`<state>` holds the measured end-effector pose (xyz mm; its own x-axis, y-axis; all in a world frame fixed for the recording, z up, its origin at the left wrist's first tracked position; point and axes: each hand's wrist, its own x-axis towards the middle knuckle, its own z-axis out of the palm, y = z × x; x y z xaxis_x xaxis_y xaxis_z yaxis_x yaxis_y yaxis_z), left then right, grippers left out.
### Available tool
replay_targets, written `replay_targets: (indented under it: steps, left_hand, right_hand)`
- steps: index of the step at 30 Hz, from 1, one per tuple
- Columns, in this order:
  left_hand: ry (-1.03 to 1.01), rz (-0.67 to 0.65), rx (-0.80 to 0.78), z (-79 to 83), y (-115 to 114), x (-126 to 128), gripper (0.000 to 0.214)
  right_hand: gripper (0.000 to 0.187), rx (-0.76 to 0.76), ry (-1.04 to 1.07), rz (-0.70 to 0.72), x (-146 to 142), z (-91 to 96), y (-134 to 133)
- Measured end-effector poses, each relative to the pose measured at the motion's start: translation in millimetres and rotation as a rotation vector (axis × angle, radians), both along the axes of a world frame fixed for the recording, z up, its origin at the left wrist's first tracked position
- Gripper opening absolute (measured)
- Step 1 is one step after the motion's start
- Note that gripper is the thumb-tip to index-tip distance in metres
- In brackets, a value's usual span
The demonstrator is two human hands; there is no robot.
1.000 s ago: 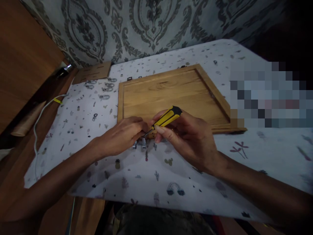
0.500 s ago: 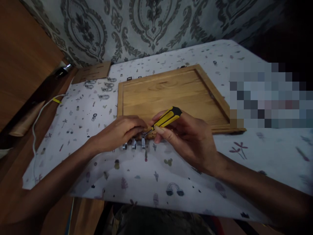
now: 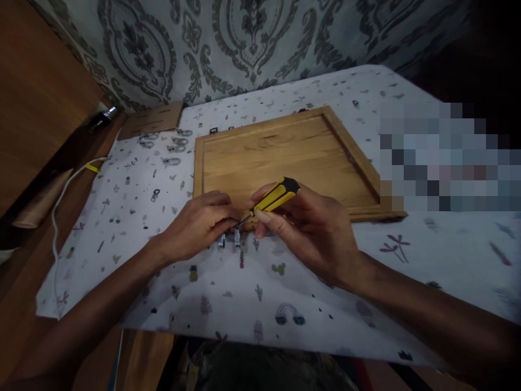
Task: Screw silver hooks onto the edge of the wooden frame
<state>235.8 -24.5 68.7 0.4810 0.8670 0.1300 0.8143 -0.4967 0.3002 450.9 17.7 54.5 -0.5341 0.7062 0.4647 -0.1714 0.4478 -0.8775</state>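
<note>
My right hand (image 3: 321,233) is closed round a yellow and black screwdriver (image 3: 277,196), which tilts down to the left. Its tip meets the near left edge of a framed wooden panel (image 3: 264,157) lying on the table. Small metal hooks (image 3: 237,237) stick out from that edge, just below the tip. My left hand (image 3: 203,221) rests at the same edge, its fingers pinched together by the screwdriver's tip. Whatever they grip is hidden by the fingers.
Several loose metal hooks (image 3: 171,161) lie on the patterned tablecloth (image 3: 228,309) to the left of the panel. Behind them is a piece of brown cardboard (image 3: 152,120). A white cable (image 3: 56,228) runs along the left edge. A blurred-out patch covers the right side.
My left hand has come slightly lower and now covers the leftmost of the hooks at the panel's edge. The screwdriver keeps nearly the same place and tilt.
</note>
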Motion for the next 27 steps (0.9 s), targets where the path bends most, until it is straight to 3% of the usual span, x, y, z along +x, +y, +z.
replay_targets:
  steps: [10,16,21,23,27]
  left_hand:
    - [0.046,0.008,0.015,-2.2,1,-1,0.024]
    - [-0.085,0.061,0.081,1.8,-4,-14,0.027]
    - [-0.203,0.295,0.083,2.4,-6,-43,0.023]
    - [-0.310,0.445,0.076,-5.7,-4,-59,0.021]
    - [-0.277,0.629,0.165,-27.8,9,-105,0.025]
  right_hand:
    - [0.008,0.006,-0.011,0.012,1,-2.6,1]
    - [0.008,0.015,-0.048,0.010,3,-6.3,2]
    - [0.009,0.046,-0.088,-0.036,6,-4.6,1]
    - [0.009,0.084,-0.148,-0.047,8,-4.8,1]
    - [0.020,0.194,-0.173,-0.156,6,-7.1,5]
